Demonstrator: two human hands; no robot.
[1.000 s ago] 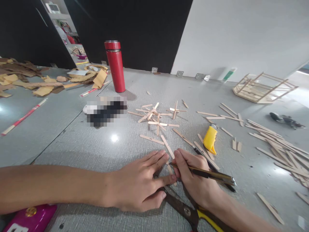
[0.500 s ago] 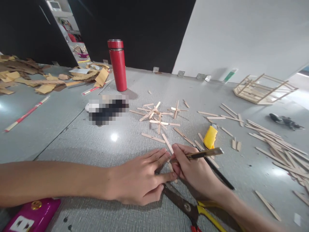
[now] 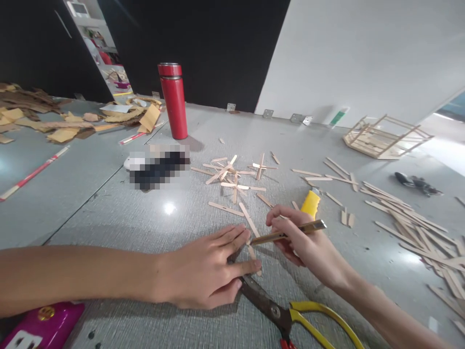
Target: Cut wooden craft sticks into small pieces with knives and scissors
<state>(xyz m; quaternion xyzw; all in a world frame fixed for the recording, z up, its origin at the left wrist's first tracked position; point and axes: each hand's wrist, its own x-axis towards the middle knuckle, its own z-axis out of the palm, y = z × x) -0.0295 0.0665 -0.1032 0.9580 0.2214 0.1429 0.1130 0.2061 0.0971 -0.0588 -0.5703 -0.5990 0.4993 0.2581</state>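
**Pinning stick with left hand, holding tool beside it with right**

Pressing left hand point(image 3: 210, 269) palm-down, fingers extended and grasping nothing, on grey textured tabletop point(image 3: 127, 223). Crossing pale flat wooden stick point(image 3: 253, 253) with a fingertip, just left of right hand point(image 3: 301, 240). Gripping slim brass-coloured metal tool point(image 3: 314, 226) pen-style in right hand, tip aimed at stick; can't tell if touching.

Nearest to left thumb: dark-bladed, yellow-handled scissors point(image 3: 275, 310). Just behind right hand: yellow plastic cutter point(image 3: 311, 203), partly hidden. Farther out: cluster of crossed wooden sticks point(image 3: 228, 175), loose pile of wooden sticks point(image 3: 410, 218) at right, upright red cylindrical flask point(image 3: 173, 104), pale stick-built frame point(image 3: 385, 140) near white wall point(image 3: 363, 58).
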